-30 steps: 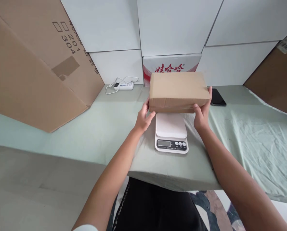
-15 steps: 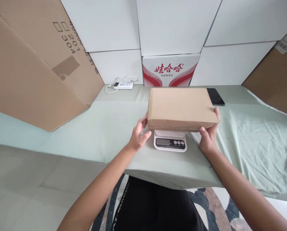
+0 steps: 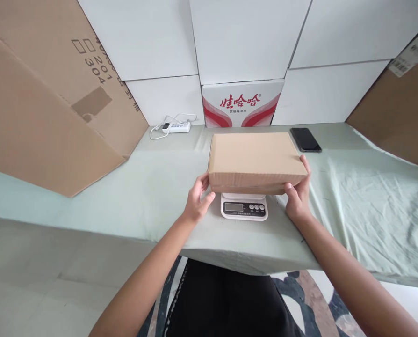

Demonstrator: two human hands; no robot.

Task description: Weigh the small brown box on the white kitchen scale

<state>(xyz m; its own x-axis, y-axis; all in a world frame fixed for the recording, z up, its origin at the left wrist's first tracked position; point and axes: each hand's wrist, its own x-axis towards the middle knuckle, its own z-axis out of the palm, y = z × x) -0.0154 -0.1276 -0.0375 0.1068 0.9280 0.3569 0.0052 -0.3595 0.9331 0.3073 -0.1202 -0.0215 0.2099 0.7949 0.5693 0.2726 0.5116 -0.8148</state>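
A closed brown cardboard box (image 3: 254, 157) sits over a white kitchen scale (image 3: 244, 216), covering most of the scale's platform. My left hand (image 3: 198, 199) is at the box's left end, fingers against its side and thumb near the lower front corner. Gripping the right end is my right hand (image 3: 298, 194), thumb on the front face and fingers round the side. The scale's small display and its buttons show below the box's front edge; no digits can be read. Whether the box rests fully on the platform, I cannot tell.
Behind the box, a white and red carton (image 3: 242, 104) stands among white panels. A black phone (image 3: 305, 139) lies at the back right, a white power strip (image 3: 176, 127) with a cable at the back left. Large cardboard boxes flank the cloth-covered table (image 3: 153, 187).
The view has shifted a little. The box's front face now shows more, its top is tilted slightly less, and the phone behind it has come fully into sight. Both hands stay on the box.
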